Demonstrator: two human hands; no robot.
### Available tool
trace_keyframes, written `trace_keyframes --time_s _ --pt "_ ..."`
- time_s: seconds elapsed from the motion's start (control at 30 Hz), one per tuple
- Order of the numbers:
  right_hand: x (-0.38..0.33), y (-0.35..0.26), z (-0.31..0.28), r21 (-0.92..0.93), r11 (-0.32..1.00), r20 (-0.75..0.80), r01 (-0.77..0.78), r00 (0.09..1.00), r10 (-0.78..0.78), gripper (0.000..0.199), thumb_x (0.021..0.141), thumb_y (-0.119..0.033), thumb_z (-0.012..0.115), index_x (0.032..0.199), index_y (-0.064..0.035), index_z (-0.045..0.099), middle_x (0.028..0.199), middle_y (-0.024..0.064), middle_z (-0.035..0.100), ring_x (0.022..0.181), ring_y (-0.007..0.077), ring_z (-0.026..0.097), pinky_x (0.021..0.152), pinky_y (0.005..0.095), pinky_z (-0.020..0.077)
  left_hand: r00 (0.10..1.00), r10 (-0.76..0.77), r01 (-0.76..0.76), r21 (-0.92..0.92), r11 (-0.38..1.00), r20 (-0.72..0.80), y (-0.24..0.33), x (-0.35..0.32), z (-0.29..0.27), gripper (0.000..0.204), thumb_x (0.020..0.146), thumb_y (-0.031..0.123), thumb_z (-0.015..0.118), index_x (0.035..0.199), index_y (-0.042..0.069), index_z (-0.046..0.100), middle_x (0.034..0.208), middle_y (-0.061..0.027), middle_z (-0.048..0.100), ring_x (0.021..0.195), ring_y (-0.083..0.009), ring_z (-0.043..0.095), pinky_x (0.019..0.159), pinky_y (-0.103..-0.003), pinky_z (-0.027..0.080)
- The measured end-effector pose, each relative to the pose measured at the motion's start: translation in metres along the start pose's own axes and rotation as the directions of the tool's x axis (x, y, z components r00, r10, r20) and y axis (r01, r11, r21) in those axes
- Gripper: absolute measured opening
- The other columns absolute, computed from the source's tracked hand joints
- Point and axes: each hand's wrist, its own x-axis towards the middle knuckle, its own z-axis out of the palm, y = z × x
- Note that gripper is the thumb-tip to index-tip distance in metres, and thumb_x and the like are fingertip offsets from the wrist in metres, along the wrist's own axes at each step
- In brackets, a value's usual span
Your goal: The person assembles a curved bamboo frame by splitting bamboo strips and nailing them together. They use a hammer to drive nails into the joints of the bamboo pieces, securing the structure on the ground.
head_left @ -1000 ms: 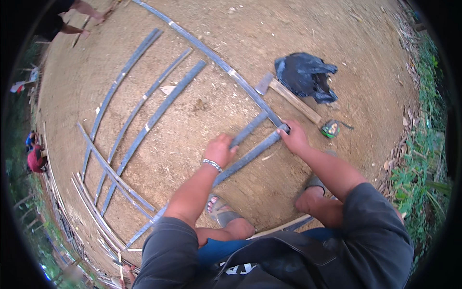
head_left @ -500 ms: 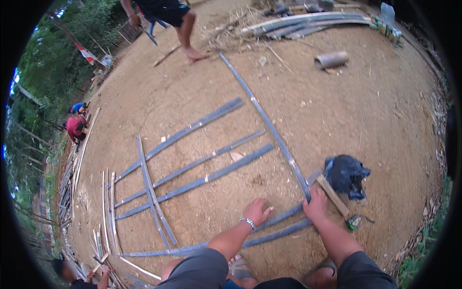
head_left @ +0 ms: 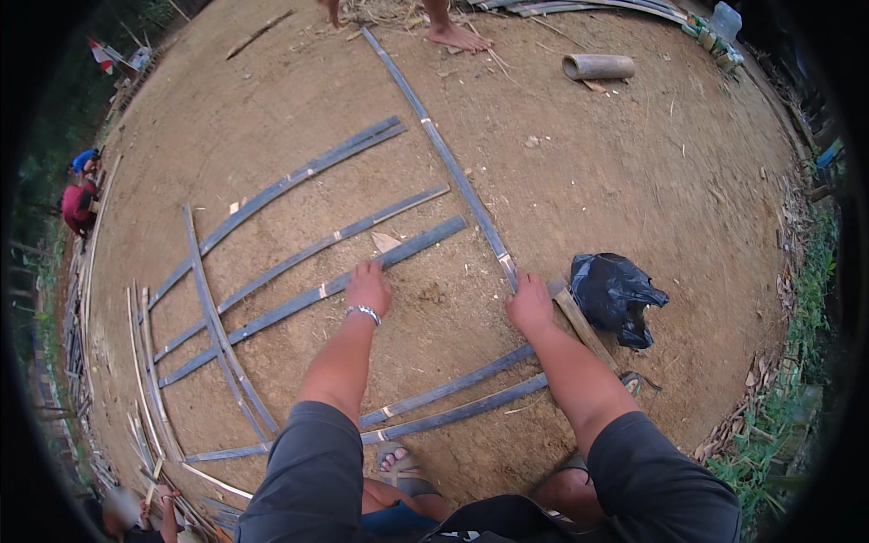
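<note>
A: What ground does the head view show?

B: Bare packed earth (head_left: pixel 634 163) outdoors, strewn with dry chips, with green weeds along the right edge. Another person's bare foot (head_left: pixel 457 36) stands at the top, and a short bamboo tube (head_left: pixel 599 66) lies near it.

A: Where do the person's hands sit?

B: The left hand (head_left: pixel 367 288), a metal bracelet (head_left: pixel 364 312) at its wrist, rests palm down with fingers loosely spread on a split bamboo strip (head_left: pixel 312 297). The right hand (head_left: pixel 529 308) presses flat on the near end of a long bamboo strip (head_left: pixel 444 154). Neither hand closes around anything.

A: Which way do those strips run?

B: The one under the left hand lies with its long axis from lower left to upper right, alongside two similar strips above it. The long strip runs from the right hand away to the upper left, toward the foot, crossing past their right ends. Two more strips (head_left: pixel 453 403) lie near the person's knees.

A: Any packages?

B: A crumpled black plastic bag (head_left: pixel 615 294) sits just right of the right hand, beside a wooden-handled tool (head_left: pixel 584 326). A clear plastic container (head_left: pixel 724 18) stands at the far upper right.
</note>
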Motion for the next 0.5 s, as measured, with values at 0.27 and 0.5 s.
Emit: trace_keyframes --time_s 0.27,0.5 --pt "0.003 -0.003 0.024 0.130 0.987 -0.133 -0.100 0.984 0.117 0.052 0.091 -0.018 0.071 0.142 -0.0145 0.058 0.130 0.0142 0.058 0.127 0.0341 0.054 0.105 0.0481 0.0461 0.989 0.110 -0.122 0.119 0.985 0.098 -0.003 0.049 -0.003 0.052 0.095 0.034 0.070 0.139 0.010 0.058 0.137 -0.0128 0.058 0.129 -0.0339 0.054 0.107 -0.048 0.048" --pt "0.002 -0.006 0.051 0.195 0.974 -0.275 -0.116 0.947 0.168 0.052 0.094 -0.017 0.069 0.145 -0.0153 0.057 0.128 0.0132 0.057 0.128 0.0339 0.050 0.109 0.0485 0.0378 0.935 0.354 -0.351 0.112 0.930 -0.006 -0.027 0.045 -0.001 0.045 0.099 0.038 0.065 0.133 0.010 0.061 0.125 -0.0098 0.062 0.119 -0.0298 0.060 0.095 -0.046 0.052"
